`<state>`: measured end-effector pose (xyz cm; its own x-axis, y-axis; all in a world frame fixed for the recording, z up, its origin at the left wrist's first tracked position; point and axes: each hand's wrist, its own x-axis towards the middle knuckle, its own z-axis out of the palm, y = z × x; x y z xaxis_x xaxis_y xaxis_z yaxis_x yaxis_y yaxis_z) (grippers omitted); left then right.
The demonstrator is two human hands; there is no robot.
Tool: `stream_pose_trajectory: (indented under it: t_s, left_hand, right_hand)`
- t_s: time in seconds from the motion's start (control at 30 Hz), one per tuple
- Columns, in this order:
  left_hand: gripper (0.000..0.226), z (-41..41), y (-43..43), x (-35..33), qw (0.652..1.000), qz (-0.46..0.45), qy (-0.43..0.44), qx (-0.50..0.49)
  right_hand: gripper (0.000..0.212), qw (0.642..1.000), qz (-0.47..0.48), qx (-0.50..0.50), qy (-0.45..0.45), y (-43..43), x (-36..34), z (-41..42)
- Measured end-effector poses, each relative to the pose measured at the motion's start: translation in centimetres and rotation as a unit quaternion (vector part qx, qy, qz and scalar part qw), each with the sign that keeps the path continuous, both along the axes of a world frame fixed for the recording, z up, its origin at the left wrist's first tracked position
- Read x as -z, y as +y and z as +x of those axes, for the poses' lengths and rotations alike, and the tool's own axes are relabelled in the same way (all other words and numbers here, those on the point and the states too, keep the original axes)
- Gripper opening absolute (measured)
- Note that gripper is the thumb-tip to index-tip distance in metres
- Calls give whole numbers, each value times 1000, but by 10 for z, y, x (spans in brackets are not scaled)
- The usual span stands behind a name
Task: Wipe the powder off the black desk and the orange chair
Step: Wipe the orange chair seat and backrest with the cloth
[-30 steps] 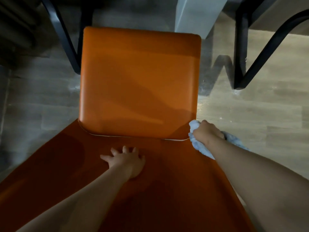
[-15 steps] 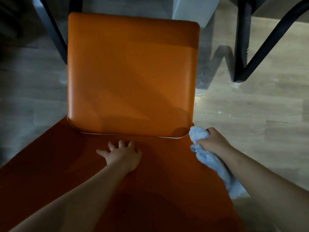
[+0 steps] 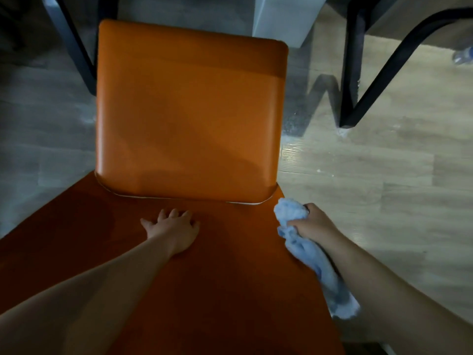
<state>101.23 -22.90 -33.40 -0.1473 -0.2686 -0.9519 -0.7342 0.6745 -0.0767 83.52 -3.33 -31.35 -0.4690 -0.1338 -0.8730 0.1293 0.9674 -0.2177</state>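
Head camera: an orange chair is seen from above on a plank floor, grey in shadow at left and pale where lit at right. Black legs are seen beyond it, with a pale post between those at either side. White specks are scattered by the right-side foot.

A blue cloth is gripped in the right hand, fingers curled round it, at the chair's right edge beside the near corner of the brighter panel. Its bunched end is pointed ahead of the fist. Its long axis is laid back under the forearm, toward the wearer and slightly right.

Left of the grip, the left hand is laid flat, fingers spread, on the darker orange surface.
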Motion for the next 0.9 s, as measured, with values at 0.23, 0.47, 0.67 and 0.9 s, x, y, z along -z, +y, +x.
stream_pose_trajectory:
  t_s: [0.23, 0.47, 0.67, 0.9]
  left_hand:
    - [54, -1, 2, -17, 999, 47, 17, -6]
    - [53, 5, 8, -32, 997, 68, 33, 11]
    - [54, 19, 4, -51, 985, 139, 98, 16]
    - [54, 33, 3, -72, 981, 140, 128, 28]
  right_hand:
    - [37, 998, 59, 16, 35, -27, 10, -5]
    - [34, 998, 3, -53, 24, 6, -41, 14]
    - [45, 999, 22, 0, 34, -15, -37, 10]
    - [37, 997, 7, -77, -3, 18, -108, 30]
